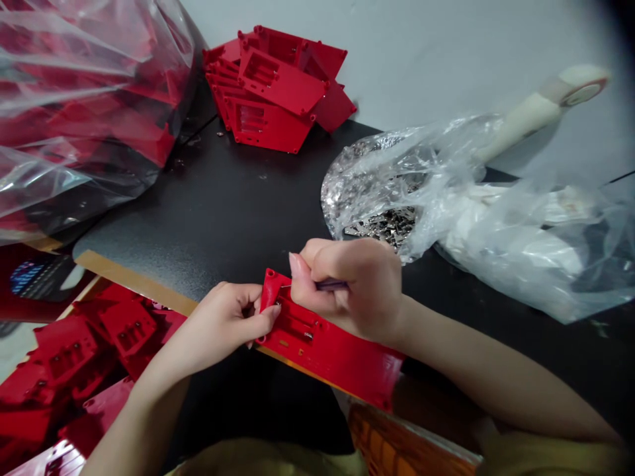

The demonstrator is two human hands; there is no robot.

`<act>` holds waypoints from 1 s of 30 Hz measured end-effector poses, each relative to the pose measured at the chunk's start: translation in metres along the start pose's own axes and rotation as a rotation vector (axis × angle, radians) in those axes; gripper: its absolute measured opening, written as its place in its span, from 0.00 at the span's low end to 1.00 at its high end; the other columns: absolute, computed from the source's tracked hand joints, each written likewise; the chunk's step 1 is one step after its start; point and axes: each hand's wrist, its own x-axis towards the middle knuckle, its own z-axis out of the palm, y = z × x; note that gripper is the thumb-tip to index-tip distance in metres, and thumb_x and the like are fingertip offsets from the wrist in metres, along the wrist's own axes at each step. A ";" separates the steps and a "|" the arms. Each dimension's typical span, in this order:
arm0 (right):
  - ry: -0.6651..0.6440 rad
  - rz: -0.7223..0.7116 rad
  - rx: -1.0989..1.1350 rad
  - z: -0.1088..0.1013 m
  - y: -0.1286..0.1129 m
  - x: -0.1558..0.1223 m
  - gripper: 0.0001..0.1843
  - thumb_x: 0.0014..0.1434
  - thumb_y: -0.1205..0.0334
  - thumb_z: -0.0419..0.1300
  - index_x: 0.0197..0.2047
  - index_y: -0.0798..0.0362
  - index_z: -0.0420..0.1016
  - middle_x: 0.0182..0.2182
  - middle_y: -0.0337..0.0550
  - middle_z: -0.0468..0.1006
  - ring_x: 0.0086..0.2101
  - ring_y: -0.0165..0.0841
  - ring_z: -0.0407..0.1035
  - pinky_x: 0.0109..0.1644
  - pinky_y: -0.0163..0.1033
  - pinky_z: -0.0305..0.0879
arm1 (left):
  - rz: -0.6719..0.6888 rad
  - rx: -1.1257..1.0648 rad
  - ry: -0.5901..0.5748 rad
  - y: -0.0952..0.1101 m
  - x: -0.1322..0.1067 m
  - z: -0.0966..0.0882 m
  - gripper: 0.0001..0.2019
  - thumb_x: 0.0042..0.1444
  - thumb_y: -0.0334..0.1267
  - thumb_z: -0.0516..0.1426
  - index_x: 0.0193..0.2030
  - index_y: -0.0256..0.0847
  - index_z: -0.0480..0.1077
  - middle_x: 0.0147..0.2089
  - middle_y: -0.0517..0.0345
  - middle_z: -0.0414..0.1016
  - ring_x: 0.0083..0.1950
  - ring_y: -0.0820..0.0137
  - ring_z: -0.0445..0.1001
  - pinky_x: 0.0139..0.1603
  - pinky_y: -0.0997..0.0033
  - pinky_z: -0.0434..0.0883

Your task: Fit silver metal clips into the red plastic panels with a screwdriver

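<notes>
At the table's front edge lies a red plastic panel (347,360) with a battery compartment and small metal contacts inside. My left hand (233,324) grips its left end, the thumb pressed beside the compartment. Above the panel, my right hand (352,284) is closed around a thin tool with a dark purple handle (332,284). The tool's slim metal tip points left, down toward the compartment's upper left corner. Whether the tip touches a contact I cannot tell. My right fist hides part of the panel.
Several red panels (278,125) are stacked at the back against the wall. A clear bag (89,112) of red parts stands back left. Small metal contacts (387,225) lie in clear plastic, near a white handled object (536,119). More red panels (69,350) fill a box at lower left.
</notes>
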 end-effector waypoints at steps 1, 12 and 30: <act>0.019 0.012 0.016 0.001 0.001 0.000 0.17 0.57 0.72 0.59 0.26 0.51 0.52 0.23 0.29 0.66 0.23 0.18 0.62 0.23 0.26 0.57 | -0.008 -0.014 -0.008 0.000 0.000 0.000 0.16 0.59 0.46 0.53 0.24 0.38 0.63 0.20 0.67 0.56 0.23 0.79 0.51 0.22 0.78 0.51; 0.186 0.377 0.394 0.008 0.023 0.000 0.10 0.63 0.67 0.56 0.37 0.47 0.56 0.22 0.26 0.64 0.21 0.24 0.68 0.24 0.33 0.62 | -0.030 -0.052 -0.030 -0.002 0.001 -0.001 0.20 0.61 0.50 0.53 0.23 0.39 0.58 0.19 0.67 0.60 0.21 0.79 0.55 0.21 0.79 0.52; 0.071 -0.005 0.025 0.001 0.003 0.001 0.12 0.54 0.75 0.59 0.27 0.52 0.60 0.21 0.28 0.66 0.21 0.18 0.59 0.26 0.26 0.58 | -0.019 -0.078 -0.047 0.001 0.001 -0.001 0.18 0.60 0.48 0.53 0.24 0.39 0.59 0.19 0.67 0.61 0.20 0.80 0.54 0.20 0.79 0.51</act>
